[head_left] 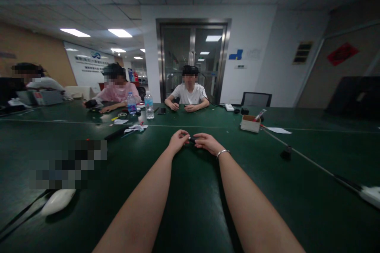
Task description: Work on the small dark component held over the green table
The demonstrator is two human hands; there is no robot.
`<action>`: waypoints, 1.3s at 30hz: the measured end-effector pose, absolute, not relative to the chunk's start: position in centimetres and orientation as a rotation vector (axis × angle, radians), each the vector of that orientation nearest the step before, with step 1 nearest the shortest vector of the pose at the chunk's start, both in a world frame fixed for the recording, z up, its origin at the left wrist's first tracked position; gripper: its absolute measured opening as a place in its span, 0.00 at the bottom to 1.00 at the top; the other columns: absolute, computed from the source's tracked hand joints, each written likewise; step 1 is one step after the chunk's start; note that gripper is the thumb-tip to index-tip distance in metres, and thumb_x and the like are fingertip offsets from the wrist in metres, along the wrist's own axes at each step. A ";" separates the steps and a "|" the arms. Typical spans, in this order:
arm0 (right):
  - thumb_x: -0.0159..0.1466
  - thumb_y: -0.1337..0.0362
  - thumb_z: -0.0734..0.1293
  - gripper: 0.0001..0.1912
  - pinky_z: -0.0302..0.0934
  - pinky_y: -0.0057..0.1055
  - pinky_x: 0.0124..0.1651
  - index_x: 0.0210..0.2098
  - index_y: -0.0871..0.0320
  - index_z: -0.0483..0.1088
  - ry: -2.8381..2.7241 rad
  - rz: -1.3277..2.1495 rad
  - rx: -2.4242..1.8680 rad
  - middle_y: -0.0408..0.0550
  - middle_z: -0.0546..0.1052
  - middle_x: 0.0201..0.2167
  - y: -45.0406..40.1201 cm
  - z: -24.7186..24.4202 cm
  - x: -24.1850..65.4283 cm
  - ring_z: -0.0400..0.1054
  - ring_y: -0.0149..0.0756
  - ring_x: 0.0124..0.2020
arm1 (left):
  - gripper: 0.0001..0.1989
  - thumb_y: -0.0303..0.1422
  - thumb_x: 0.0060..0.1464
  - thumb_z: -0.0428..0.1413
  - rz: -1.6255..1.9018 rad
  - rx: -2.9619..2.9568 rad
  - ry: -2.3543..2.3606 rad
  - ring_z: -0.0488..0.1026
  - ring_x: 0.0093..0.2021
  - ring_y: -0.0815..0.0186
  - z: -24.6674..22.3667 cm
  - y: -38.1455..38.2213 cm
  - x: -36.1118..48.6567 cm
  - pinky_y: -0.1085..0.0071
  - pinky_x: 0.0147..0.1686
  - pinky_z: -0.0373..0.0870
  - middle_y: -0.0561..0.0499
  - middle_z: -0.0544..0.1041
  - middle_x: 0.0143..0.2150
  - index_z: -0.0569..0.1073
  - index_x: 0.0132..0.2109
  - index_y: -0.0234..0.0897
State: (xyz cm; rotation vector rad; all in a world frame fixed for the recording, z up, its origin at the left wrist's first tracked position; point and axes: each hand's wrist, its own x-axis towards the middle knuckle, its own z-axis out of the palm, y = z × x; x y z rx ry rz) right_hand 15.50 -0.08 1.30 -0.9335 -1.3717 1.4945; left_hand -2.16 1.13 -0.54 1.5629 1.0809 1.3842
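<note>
Over the green table, my left hand (178, 141) and my right hand (208, 144) meet in front of me. Between their fingertips is a small black object (192, 140) with a pale end on the left; its kind is too small to make out. The fingers of my left hand pinch the pale end. Those of my right hand close on the dark end, and a metal bracelet (223, 153) circles that wrist. Both forearms reach in from the bottom edge.
Left of my hands lie crumpled papers (135, 128), with a water bottle (149, 106) beyond. A small open box (250, 123) stands right, near a cable (311, 161). A white mouse-like object (58, 201) lies near left. A person in white (190, 94) sits opposite; others sit left.
</note>
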 end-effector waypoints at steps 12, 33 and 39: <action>0.48 0.79 0.71 0.16 0.61 0.18 0.18 0.36 0.64 0.69 -1.598 1.285 -0.966 0.41 0.74 0.23 1.5 -0.1 14.8 0.65 0.22 0.16 | 0.16 0.41 0.46 0.57 1.334 1.702 1.097 0.67 0.26 0.71 -0.1 1.0 -2.1 0.76 0.26 0.63 0.49 0.73 0.29 0.75 0.38 0.32; 0.47 0.76 0.72 0.12 0.60 0.20 0.20 0.29 0.62 0.68 -1.758 1.137 -1.033 0.40 0.73 0.24 1.6 -0.2 14.5 0.63 0.21 0.16 | 0.30 0.56 0.53 0.38 0.849 2.156 1.903 0.73 0.37 0.58 1.5 -1.2 -1.6 0.68 0.35 0.63 0.44 0.77 0.36 0.76 0.32 0.40; 0.48 0.78 0.71 0.12 0.60 0.20 0.20 0.31 0.63 0.69 -1.748 1.134 -1.069 0.40 0.73 0.23 1.3 0.2 14.5 0.63 0.21 0.17 | 0.35 0.53 0.56 0.31 0.754 2.071 1.944 0.73 0.41 0.54 1.9 -1.6 -1.6 0.64 0.39 0.64 0.40 0.77 0.39 0.76 0.35 0.36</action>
